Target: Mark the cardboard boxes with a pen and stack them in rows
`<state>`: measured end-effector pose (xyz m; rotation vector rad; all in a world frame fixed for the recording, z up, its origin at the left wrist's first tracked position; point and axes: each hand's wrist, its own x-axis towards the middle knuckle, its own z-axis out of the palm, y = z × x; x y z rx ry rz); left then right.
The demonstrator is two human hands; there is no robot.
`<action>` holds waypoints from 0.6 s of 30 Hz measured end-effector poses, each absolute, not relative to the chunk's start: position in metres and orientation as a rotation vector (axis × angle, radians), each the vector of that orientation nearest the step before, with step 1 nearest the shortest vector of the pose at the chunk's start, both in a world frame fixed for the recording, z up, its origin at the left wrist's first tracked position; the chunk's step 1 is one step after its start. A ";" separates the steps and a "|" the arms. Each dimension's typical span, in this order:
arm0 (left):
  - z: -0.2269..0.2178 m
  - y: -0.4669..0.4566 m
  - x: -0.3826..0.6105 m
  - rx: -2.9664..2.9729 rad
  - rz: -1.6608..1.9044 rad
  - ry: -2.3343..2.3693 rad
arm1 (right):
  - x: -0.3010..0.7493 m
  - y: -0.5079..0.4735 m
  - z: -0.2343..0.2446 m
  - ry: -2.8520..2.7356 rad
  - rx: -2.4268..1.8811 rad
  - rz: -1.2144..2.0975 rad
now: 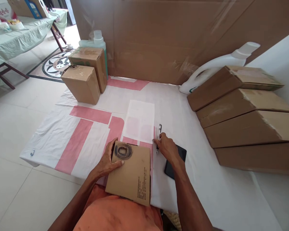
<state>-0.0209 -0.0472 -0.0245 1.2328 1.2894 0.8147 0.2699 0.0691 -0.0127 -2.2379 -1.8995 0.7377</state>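
Observation:
A flat brown cardboard box [132, 173] lies at the table's front edge, against the orange shirt. It has printed text and a dark scribbled ring around a small hole near its far left corner. My left hand [110, 162] grips the box's left side, thumb on top. Just right of the box, my right hand [168, 147] has its fingers closed over a pen [160, 128], which points away from me. Under my right forearm lies a black phone-like slab [170, 168], partly covered. Beyond the box rests a white sheet of paper [140, 118].
Two cardboard boxes [83, 83] stand at the back left, before a bottle of green liquid [100, 41]. Several brown boxes [240, 128] lean in a row at right, beside a white jug [216, 65]. A large cardboard panel [154, 41] closes the far side. Another table [31, 30] stands left.

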 end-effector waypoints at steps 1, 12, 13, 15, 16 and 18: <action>-0.025 -0.047 -0.020 1.241 0.820 1.292 | 0.266 0.065 -0.016 -1.926 -2.258 0.731; -0.031 -0.099 -0.044 1.205 0.924 1.557 | 0.263 -0.060 -0.036 -2.085 -1.755 0.557; -0.032 -0.107 -0.045 1.206 0.911 1.574 | 0.261 -0.077 -0.042 -2.104 -1.690 0.547; -0.032 -0.117 -0.041 1.245 0.890 1.518 | 0.255 -0.100 -0.053 -2.134 -1.574 0.559; -0.030 -0.119 -0.038 1.259 0.893 1.465 | 0.253 -0.106 -0.056 -2.138 -1.521 0.580; -0.022 -0.115 -0.034 1.213 0.930 1.374 | 0.250 -0.106 -0.058 -2.136 -1.432 0.643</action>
